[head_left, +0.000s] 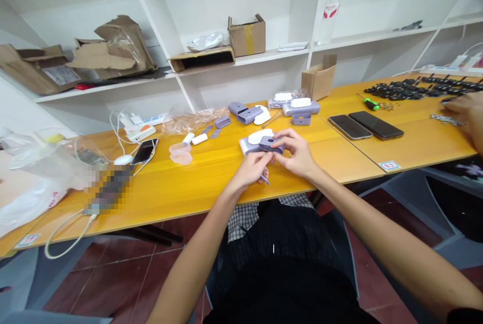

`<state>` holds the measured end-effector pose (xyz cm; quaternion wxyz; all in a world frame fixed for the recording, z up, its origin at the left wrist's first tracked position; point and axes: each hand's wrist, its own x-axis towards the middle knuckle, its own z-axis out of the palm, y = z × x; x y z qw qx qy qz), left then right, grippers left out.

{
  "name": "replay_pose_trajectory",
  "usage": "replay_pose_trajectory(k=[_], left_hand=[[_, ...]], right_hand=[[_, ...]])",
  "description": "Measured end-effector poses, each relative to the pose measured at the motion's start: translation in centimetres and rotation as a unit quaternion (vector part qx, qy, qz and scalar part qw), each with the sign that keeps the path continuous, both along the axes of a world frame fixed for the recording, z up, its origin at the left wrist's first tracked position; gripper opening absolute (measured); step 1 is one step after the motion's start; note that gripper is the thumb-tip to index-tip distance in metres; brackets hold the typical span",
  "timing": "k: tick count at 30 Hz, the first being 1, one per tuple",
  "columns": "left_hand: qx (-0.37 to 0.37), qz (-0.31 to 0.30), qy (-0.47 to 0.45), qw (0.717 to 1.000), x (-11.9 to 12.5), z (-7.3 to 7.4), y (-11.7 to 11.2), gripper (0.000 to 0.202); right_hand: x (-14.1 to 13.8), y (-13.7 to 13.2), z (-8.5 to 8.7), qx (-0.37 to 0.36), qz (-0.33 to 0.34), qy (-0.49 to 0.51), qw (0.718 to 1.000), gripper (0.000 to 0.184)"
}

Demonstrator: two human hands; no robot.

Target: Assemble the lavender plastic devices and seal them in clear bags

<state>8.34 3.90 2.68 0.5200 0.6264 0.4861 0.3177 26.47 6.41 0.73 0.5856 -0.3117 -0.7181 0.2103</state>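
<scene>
My right hand point(296, 153) is closed on a small purple-grey plastic cap point(267, 141) with a dark hole in it. Just below, my left hand point(249, 169) is pinched, its fingertips meeting the cap's lower edge. A thin purple piece point(264, 179) sticks out under my left fingers; how it is gripped is partly hidden. Right behind both hands lies a purple plastic housing point(246, 147) with a white oval part point(259, 136) on top. Farther back are another purple housing point(302, 108), an open purple end piece point(302, 119) and a dark-purple housing point(249, 114).
White cylinders point(199, 139), pinkish clear films point(181, 157) and plastic wrap point(196, 120) lie left. Two phones point(350, 127) point(376, 125) and a green screwdriver point(372, 104) lie right. A co-worker's hand point(470, 110) is by black parts point(407, 90). Shelves hold cardboard boxes point(247, 37).
</scene>
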Motion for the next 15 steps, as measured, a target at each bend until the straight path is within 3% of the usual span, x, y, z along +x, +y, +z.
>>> replay_pose_trajectory(k=[4,10,15], left_hand=[[0.002,0.014,-0.002,1.0,0.2,0.1,-0.1,0.033],[0.007,-0.018,0.023,1.0,-0.1,0.3,-0.1,0.032],[-0.018,-0.049,0.031,0.998,-0.5,0.5,0.2,0.033]], right_hand=[[0.4,0.8,0.0,-0.039,-0.03,0.069,0.996,0.009],[0.0,1.8,-1.5,-0.207,0.056,0.196,0.957,0.043],[0.0,1.8,-2.1,-0.167,0.074,0.15,0.972,0.028]])
